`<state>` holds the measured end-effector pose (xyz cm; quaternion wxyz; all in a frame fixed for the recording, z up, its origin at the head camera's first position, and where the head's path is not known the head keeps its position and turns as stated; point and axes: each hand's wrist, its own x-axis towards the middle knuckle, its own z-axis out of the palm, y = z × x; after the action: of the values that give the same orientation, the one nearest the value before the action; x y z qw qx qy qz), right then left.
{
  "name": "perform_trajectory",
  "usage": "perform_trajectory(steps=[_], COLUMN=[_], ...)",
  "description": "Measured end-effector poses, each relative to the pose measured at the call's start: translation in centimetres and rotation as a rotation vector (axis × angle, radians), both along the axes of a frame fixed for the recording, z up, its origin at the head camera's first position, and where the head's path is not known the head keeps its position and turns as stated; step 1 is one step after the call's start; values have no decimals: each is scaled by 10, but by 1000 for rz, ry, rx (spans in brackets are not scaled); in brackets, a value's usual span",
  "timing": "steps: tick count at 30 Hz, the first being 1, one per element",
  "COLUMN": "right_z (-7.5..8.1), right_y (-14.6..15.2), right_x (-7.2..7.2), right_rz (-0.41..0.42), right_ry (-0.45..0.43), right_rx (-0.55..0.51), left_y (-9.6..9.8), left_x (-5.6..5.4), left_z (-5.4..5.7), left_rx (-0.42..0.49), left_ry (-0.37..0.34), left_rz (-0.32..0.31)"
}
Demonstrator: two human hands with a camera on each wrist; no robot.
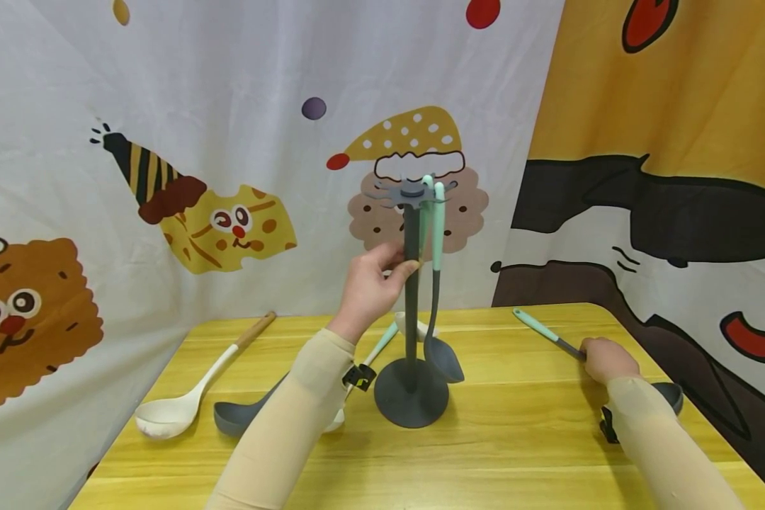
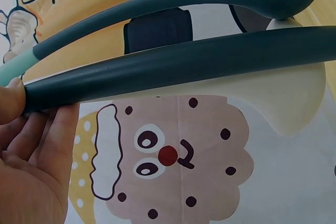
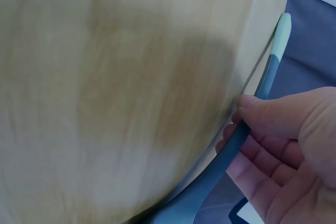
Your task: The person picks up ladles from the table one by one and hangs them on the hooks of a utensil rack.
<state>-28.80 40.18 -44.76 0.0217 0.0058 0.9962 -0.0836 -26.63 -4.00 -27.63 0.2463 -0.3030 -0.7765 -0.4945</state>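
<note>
Three utensils lie nearest, around the left sleeve (image 1: 287, 425) on the wooden table (image 1: 516, 453): a white ladle with a wooden handle (image 1: 183, 407) well left of the left hand (image 1: 371, 287), a grey ladle (image 1: 234, 419) partly hidden by the sleeve, and a white utensil with a mint handle (image 1: 382, 343) below that hand. The right hand (image 1: 607, 360), well apart from the left, pinches the neck of a grey utensil with a mint handle (image 3: 197, 190); whether it is lifted off the table I cannot tell. Farther on, the left hand pinches the post of a dark utensil stand (image 1: 411, 304); whether its fingers also touch a hanging neck is hidden. Just right of that hand, from the hooked top (image 1: 412, 190), hang a grey-headed utensil (image 1: 443, 360) and a white-headed utensil (image 2: 296, 103). Two are hung and four are not, so I would judge a third of the set to be up. Beyond both hands hangs a cartoon-print curtain (image 1: 217, 85).
</note>
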Motion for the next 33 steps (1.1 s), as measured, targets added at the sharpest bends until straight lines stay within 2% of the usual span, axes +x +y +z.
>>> perform_trajectory(steps=[20, 26, 33], right_z=[4, 4, 15], right_y=[-14, -21, -34], right_x=[5, 8, 13], right_rz=[12, 33, 48], right_ry=[3, 57, 132], right_rx=[-46, -80, -164], left_y=[0, 0, -1], left_x=[0, 0, 0], left_z=[0, 1, 1], left_rx=[5, 5, -1], left_ry=[-4, 2, -3], left_rz=[-9, -8, -5])
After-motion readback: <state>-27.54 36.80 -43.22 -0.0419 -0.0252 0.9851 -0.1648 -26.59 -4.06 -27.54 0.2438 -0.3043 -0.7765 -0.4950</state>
